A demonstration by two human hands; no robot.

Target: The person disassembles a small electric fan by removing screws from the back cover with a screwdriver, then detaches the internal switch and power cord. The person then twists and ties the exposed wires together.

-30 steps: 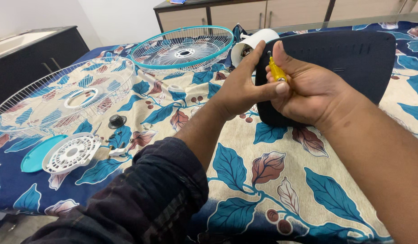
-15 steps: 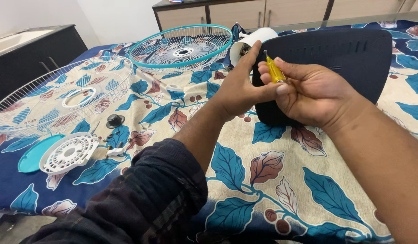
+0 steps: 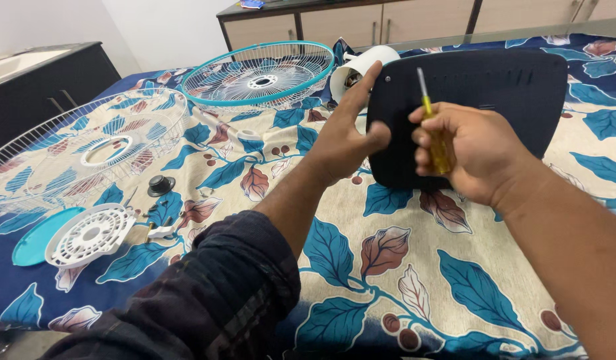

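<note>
While my right hand is wrapped in a fist around the translucent yellow handle of a slim screwdriver, its thin metal shaft pointing upward, my left hand is spread fairly wide, holding nothing, with the thumb tip pressed on the left edge of the fan base and the forefinger stretched up along that edge. That base is a smooth, matte, dark plastic slab with rounded corners, propped at a tilt on the cloth just behind both hands, and the screwdriver stands in front of its face. Everything lies on a surface covered by a soft printed cloth, cream and deep blue with broad teal and brown leaves. Just behind the base's left corner a white, rounded plastic motor housing peeks out. Further left rest two round wire fan guards, one rimmed in teal and one plain white. Near my dark, woven left sleeve sit a small black knob, a white slotted plastic disc and, touching it, a flat teal cap.
</note>
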